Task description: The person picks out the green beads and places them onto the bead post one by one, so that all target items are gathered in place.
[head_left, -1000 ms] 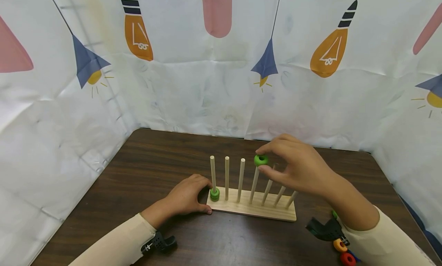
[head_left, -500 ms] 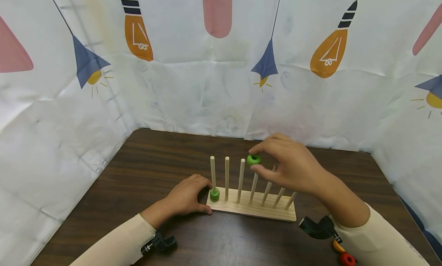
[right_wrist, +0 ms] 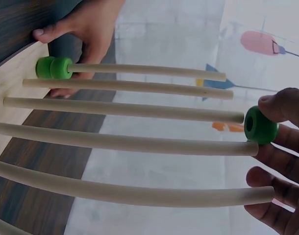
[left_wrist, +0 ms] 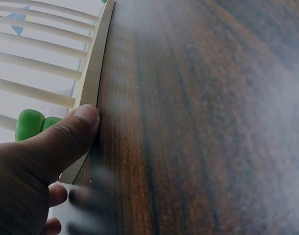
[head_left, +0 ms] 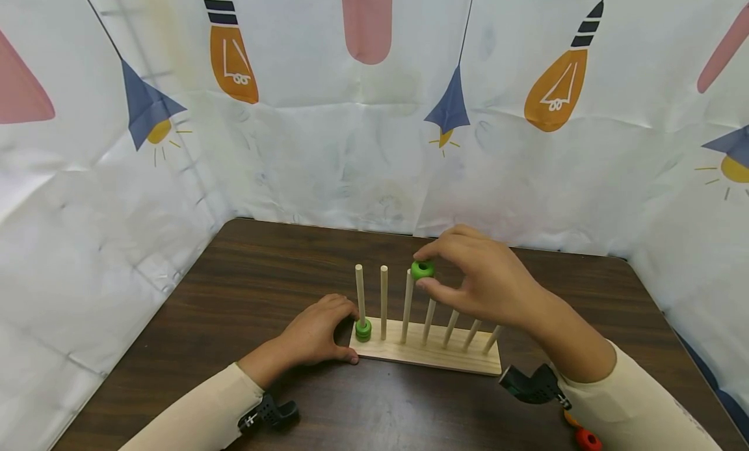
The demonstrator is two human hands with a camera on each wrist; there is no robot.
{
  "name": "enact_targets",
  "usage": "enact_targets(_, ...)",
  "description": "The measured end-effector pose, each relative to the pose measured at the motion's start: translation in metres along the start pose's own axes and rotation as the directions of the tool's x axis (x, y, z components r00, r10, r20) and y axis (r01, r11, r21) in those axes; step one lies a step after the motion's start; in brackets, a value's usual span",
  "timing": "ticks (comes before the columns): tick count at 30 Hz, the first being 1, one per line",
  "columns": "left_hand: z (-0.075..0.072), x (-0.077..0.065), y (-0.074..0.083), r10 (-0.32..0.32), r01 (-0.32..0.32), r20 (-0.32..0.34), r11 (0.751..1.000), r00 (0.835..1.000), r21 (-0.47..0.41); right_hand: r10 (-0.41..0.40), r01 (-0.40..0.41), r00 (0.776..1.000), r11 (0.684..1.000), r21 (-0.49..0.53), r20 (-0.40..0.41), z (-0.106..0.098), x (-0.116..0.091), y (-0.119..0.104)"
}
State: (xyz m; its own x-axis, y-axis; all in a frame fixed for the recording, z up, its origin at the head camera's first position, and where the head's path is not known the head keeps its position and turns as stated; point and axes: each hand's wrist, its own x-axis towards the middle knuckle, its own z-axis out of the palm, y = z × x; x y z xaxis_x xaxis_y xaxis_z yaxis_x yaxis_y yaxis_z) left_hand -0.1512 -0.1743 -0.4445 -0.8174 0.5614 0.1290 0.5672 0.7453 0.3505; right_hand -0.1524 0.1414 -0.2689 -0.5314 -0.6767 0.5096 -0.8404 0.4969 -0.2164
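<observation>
A wooden peg board (head_left: 427, 353) with several upright pegs stands on the table. Two green beads (head_left: 363, 331) are stacked at the bottom of its leftmost peg. My left hand (head_left: 316, 331) grips the board's left end, the thumb (left_wrist: 86, 115) on the front edge and the fingers partly hidden behind. Between thumb and fingers, my right hand (head_left: 488, 282) pinches another green bead (right_wrist: 264, 129) level with the peg tops. In the right wrist view its hole faces the pegs, right by the tip of the third peg (right_wrist: 188, 114) from the left.
A red bead (head_left: 588, 439) and a partly covered orange bead (head_left: 571, 420) lie on the dark wood table (head_left: 374, 412) by my right sleeve. A white cloth (head_left: 316, 165) printed with lamps hangs behind the table. Black wrist mounts (head_left: 532, 384) stick out below both forearms.
My right hand has moved left with the green bead, from over the fourth peg to beside the third peg's top. My left hand has stayed on the board.
</observation>
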Motion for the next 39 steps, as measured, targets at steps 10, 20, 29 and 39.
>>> enact_targets(10,0.000,0.001,0.000,-0.006,0.006,0.001,1.000,1.000,-0.007,0.020,-0.020,1.000,1.000,0.008,-0.001,0.003,0.005,-0.003)
enact_targets(20,-0.001,0.000,0.002,0.014,-0.014,-0.004,1.000,1.000,0.004,0.006,-0.006,1.000,1.000,-0.005,0.007,0.007,0.013,-0.006)
enact_targets(29,-0.002,0.001,0.002,-0.006,0.006,0.015,1.000,1.000,-0.019,0.020,-0.020,1.000,1.000,0.001,0.019,0.009,0.017,-0.008)
enact_targets(39,-0.003,0.001,0.003,-0.017,0.017,0.014,1.000,1.000,-0.020,0.056,-0.056,0.996,0.998,0.010,0.065,0.011,0.023,-0.012)
